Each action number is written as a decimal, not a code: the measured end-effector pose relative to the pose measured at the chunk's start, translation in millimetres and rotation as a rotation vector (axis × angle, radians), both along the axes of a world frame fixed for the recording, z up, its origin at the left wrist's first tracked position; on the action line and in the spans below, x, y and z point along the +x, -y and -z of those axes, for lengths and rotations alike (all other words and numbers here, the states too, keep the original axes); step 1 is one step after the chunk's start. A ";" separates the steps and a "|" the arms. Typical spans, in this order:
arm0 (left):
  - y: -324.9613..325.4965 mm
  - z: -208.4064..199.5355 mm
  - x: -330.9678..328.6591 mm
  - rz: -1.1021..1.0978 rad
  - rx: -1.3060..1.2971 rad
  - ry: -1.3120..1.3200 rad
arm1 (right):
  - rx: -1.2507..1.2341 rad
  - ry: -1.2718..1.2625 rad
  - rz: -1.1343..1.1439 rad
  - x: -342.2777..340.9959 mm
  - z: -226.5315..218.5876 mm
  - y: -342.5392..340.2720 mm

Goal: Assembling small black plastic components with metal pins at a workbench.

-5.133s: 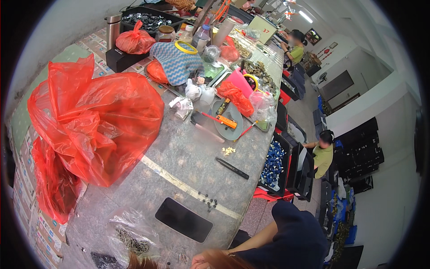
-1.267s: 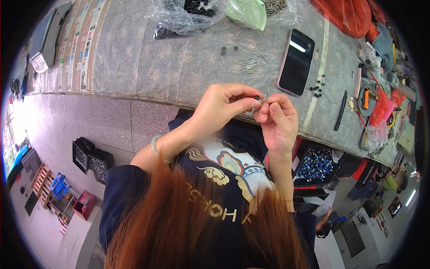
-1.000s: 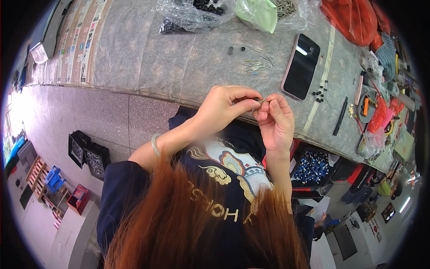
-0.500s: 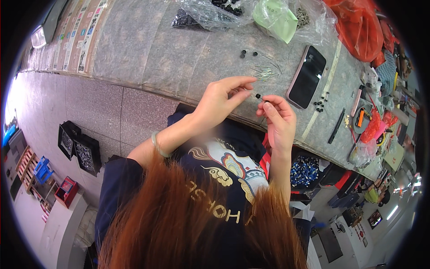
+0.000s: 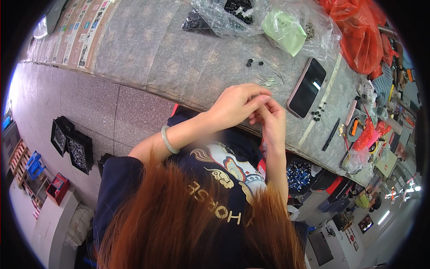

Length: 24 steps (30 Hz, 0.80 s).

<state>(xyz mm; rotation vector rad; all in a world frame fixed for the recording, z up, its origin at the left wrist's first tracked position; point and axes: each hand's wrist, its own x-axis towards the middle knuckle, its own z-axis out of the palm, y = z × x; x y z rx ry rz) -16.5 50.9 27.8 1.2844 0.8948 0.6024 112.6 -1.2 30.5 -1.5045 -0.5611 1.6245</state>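
My left hand [image 5: 235,106], with a pale bangle [image 5: 167,140] on its wrist, meets my right hand [image 5: 273,122] above the table's front edge. The fingertips of both hands are pinched together and touching. Whatever sits between them is hidden by the fingers. Just beyond the hands, a loose pile of thin silvery metal pins [image 5: 270,81] lies on the table. Several small black round caps [image 5: 249,63] rest behind the pins. To the right, near the phone, lies another group of small black pieces [image 5: 317,114], some apparently on short pins.
A phone [image 5: 307,87] lies right of the pins. Clear bags [image 5: 224,20] with black parts and a red plastic bag [image 5: 360,40] stand at the back. A black pen-like stick [image 5: 331,134] and mixed tools lie at right. Bins of small parts [image 5: 79,152] stand on the floor.
My hands have come together and their fingertips now touch. The black cap on a thin pin, seen in my right fingers before, is now hidden. The view has shifted slightly.
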 end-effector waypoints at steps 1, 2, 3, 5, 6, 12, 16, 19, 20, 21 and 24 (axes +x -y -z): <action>-1.7 -2.0 0.7 0.039 0.083 -0.008 | 0.027 0.007 0.027 -0.8 1.8 1.4; -4.2 -3.2 0.8 0.075 0.018 0.011 | 0.055 0.015 0.054 -0.7 2.8 2.3; -3.6 -0.7 1.2 0.078 0.017 0.017 | 0.054 0.021 0.058 -0.9 3.5 3.4; 0.4 5.6 2.6 0.048 0.137 -0.036 | 0.067 0.050 0.034 -1.4 4.5 5.8; -0.4 6.0 2.1 0.055 0.134 -0.029 | 0.071 0.056 0.043 -2.2 4.4 6.1; -1.2 2.1 1.3 0.116 0.022 -0.056 | 0.038 0.035 0.068 -3.8 1.5 6.1; 0.4 7.0 1.7 0.079 0.109 -0.049 | 0.047 0.059 0.073 -5.1 2.5 7.0; -0.3 6.3 2.8 0.067 0.131 -0.062 | 0.045 0.063 0.079 -4.2 3.9 7.0; -2.0 4.3 2.4 0.083 0.074 -0.086 | 0.043 0.063 0.084 -5.6 2.5 5.3; -2.9 3.7 2.4 0.088 0.076 -0.082 | 0.043 0.063 0.090 -6.4 1.5 4.0; -3.8 2.6 1.8 0.109 0.031 -0.108 | 0.043 0.080 0.103 -7.5 1.7 4.1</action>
